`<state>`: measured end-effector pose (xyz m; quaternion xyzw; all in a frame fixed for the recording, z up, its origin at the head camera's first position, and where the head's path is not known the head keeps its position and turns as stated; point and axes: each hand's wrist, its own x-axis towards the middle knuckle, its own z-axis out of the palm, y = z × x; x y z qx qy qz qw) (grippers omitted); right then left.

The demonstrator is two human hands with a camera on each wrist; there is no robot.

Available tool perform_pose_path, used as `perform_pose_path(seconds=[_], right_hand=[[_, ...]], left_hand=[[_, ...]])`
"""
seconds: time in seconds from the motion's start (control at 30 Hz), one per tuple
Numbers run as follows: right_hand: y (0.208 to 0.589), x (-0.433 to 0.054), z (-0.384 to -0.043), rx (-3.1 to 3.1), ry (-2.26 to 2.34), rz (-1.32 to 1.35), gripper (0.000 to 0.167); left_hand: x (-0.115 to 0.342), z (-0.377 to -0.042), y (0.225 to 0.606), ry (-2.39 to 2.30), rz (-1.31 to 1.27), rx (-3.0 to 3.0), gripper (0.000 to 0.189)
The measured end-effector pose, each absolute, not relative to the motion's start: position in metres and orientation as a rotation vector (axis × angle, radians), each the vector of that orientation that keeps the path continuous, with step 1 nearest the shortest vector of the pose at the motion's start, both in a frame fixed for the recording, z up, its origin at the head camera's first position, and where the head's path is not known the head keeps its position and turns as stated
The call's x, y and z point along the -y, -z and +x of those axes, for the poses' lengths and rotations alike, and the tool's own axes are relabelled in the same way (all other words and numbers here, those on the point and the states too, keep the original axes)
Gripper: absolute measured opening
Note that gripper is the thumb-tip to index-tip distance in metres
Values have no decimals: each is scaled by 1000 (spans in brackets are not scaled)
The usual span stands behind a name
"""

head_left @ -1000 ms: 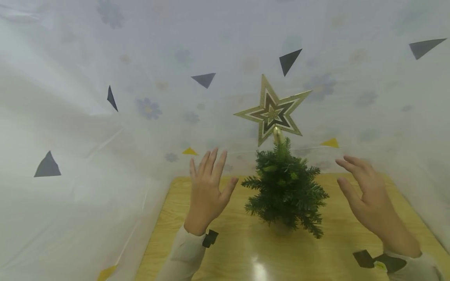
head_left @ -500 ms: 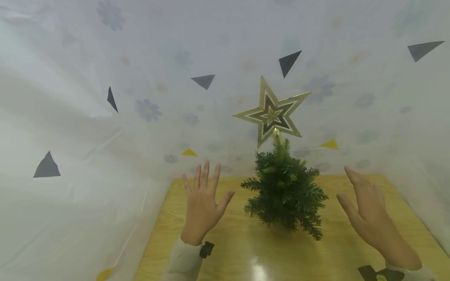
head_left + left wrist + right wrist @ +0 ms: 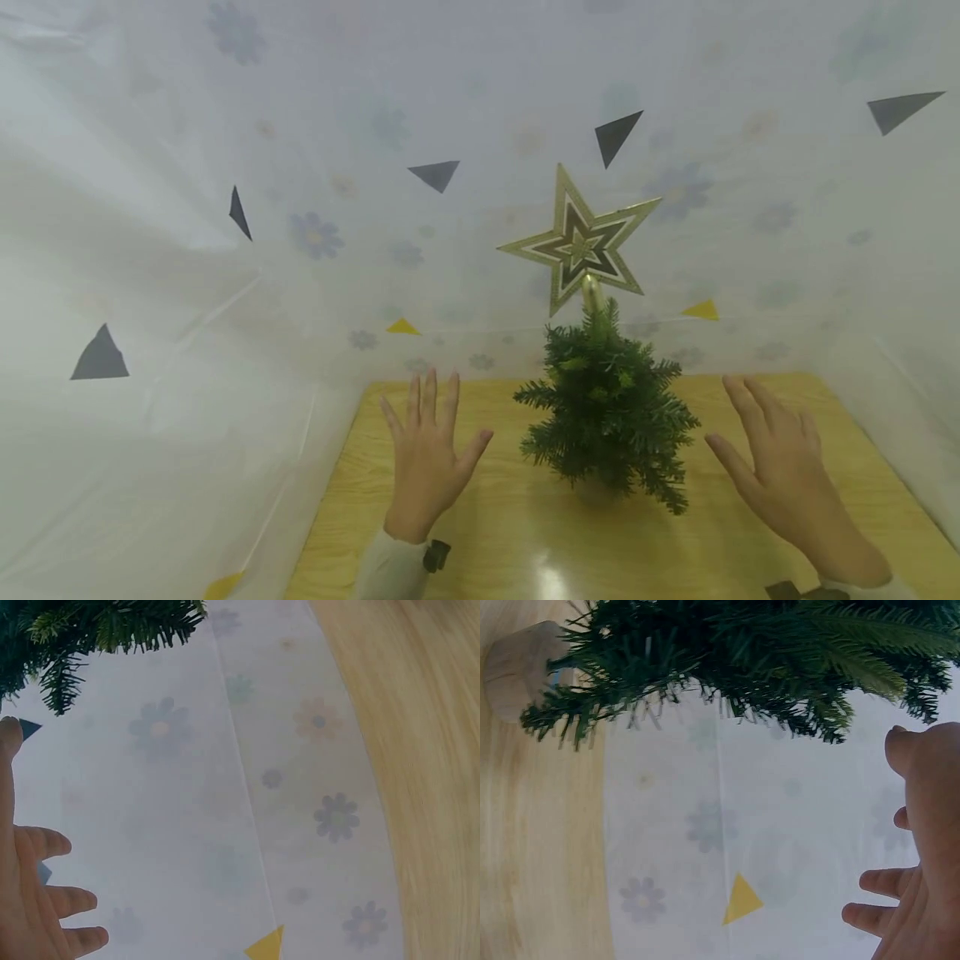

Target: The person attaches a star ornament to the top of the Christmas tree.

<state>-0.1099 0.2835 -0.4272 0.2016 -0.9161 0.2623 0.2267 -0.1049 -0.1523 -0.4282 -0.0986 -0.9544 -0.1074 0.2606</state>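
A small artificial Christmas tree (image 3: pixel 607 400) stands upright on the wooden table, its round wooden base (image 3: pixel 521 671) showing in the right wrist view. A gold star topper (image 3: pixel 581 246) sits on its tip, leaning slightly. To the left of the tree is my left hand (image 3: pixel 426 471), fingers spread and holding nothing. My right hand (image 3: pixel 783 475) is on the tree's other side, fingers extended, also holding nothing. Both hands are apart from the branches in the head view. In the left wrist view, branches (image 3: pixel 112 622) fill the top left corner above the left hand's fingers.
The light wood table (image 3: pixel 495 550) carries the tree and ends against a white flower-printed sheet (image 3: pixel 247 400) behind and at the sides. Dark triangles (image 3: pixel 618 137) and yellow triangles (image 3: pixel 702 310) are fixed to the sheet.
Both hands have lowered toward the near side of the table; the left also moved slightly left. The right hand's fingers changed pose a little. The tree and star have stayed in place.
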Motion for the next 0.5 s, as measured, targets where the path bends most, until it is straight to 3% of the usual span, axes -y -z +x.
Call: perform_pose_path(seconds=[0.5], right_hand=[[458, -287, -99, 2589, -667, 495, 78]], left_hand=[[160, -96, 456, 229, -224, 2688, 86]])
